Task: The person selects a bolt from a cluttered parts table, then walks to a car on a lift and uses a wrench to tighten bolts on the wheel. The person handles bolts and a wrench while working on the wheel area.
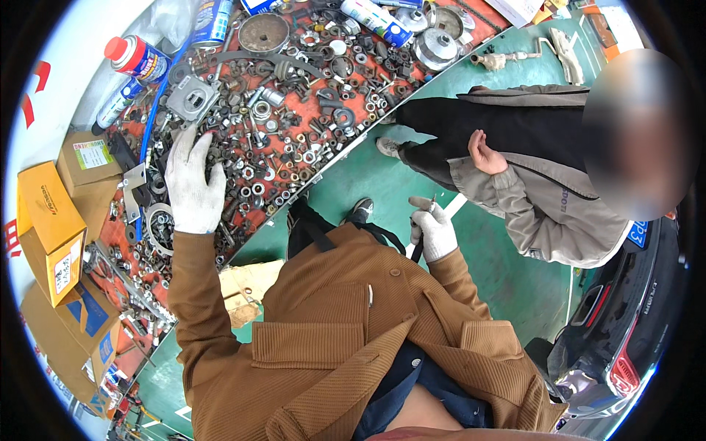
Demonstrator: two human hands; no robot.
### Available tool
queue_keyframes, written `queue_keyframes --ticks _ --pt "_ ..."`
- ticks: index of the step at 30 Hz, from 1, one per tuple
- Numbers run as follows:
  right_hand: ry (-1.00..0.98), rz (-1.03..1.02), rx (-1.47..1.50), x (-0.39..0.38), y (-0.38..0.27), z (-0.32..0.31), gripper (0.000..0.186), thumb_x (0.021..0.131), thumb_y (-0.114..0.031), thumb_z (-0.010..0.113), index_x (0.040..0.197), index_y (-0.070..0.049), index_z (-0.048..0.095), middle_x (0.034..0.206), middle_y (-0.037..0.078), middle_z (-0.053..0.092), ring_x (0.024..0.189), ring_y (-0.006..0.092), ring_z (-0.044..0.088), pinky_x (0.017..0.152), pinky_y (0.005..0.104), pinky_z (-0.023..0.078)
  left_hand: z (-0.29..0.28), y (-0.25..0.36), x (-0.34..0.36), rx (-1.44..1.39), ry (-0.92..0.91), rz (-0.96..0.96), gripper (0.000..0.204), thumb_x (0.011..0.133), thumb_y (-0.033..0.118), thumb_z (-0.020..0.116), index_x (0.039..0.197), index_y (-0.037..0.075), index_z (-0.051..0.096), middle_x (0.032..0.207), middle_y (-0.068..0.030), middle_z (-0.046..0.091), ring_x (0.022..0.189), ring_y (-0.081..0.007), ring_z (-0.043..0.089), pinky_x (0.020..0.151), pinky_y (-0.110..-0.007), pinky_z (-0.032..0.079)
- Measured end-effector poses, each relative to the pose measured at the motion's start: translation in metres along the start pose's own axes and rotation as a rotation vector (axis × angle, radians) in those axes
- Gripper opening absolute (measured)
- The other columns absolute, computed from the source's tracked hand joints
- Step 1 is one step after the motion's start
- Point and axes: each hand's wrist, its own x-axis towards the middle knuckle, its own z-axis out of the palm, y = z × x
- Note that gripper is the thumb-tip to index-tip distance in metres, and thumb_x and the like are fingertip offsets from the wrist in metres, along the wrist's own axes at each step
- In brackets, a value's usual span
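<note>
My left hand (pixel 193 180), in a white work glove, is over a wide spread of loose nuts, bolts and washers (pixel 294 147) on a red-topped workbench. Its fingers are stretched and the thumb stands apart, with nothing seen in its grip. Just beyond the fingertips lies a squarish grey metal part (pixel 193 98). A blue tube (pixel 152 121) runs beside the hand, and a metal ring (pixel 159 228) is near the wrist. My right hand (pixel 435 229), also gloved, is held off the bench with curled fingers. Something small and dark is at its fingertips, too small to name.
Another person (pixel 529 176) in a grey jacket stands at the right. Spray cans (pixel 138 59) and a round metal part (pixel 264 34) occupy the bench's far side. Cardboard boxes (pixel 51 220) line its left. A dark car (pixel 625 331) is at the lower right.
</note>
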Motion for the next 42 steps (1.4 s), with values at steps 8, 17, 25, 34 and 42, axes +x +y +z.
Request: queue_keyframes --ticks 8,17,25,34,42 --pt "-0.038 0.007 -0.057 -0.002 -0.013 0.018 0.042 0.096 -0.011 0.062 0.135 0.005 0.064 0.085 0.004 0.058 0.061 0.0112 0.054 0.055 0.0276 0.048 0.026 0.065 0.014 0.292 -0.375 -0.115 0.108 0.092 0.075 0.063 0.161 -0.005 0.042 0.172 -0.0283 0.031 0.159 -0.0535 0.024 0.13 -0.065 0.015" --pt "-0.081 0.001 -0.077 -0.003 -0.012 0.037 0.041 0.097 -0.01 0.062 0.134 0.005 0.065 0.086 0.005 0.059 0.061 0.0117 0.054 0.054 0.028 0.048 0.039 0.116 0.021 -0.021 -0.351 -0.095 0.118 0.083 0.072 0.076 0.16 -0.01 0.039 0.171 -0.0333 0.029 0.161 -0.0518 0.021 0.13 -0.063 0.021" --pt "-0.08 0.004 -0.098 -0.005 -0.025 0.046 0.038 0.097 -0.01 0.062 0.133 0.003 0.066 0.085 0.005 0.058 0.06 0.0122 0.053 0.055 0.0285 0.048 0.02 0.109 0.009 -0.373 -0.138 0.173 0.077 0.084 0.038 0.086 0.147 0.002 0.059 0.16 -0.0263 0.049 0.153 -0.0485 0.039 0.127 -0.064 0.027" --pt "-0.043 -0.022 -0.059 -0.005 -0.021 0.029 0.042 0.097 -0.01 0.062 0.135 0.006 0.063 0.085 0.006 0.058 0.059 0.013 0.055 0.054 0.0287 0.048 -0.03 -0.035 0.005 0.3 -0.123 -0.288 0.092 0.079 0.038 0.087 0.152 -0.002 0.049 0.155 -0.0301 0.05 0.147 -0.0488 0.043 0.124 -0.056 0.035" --pt "-0.048 -0.082 -0.063 -0.019 -0.042 0.026 0.04 0.098 -0.008 0.061 0.134 0.007 0.064 0.083 0.005 0.06 0.059 0.0127 0.055 0.054 0.028 0.048 -0.027 -0.02 -0.001 0.276 -0.042 -0.42 0.078 0.078 0.022 0.08 0.148 0.001 0.055 0.14 -0.0241 0.063 0.129 -0.0438 0.06 0.112 -0.053 0.047"
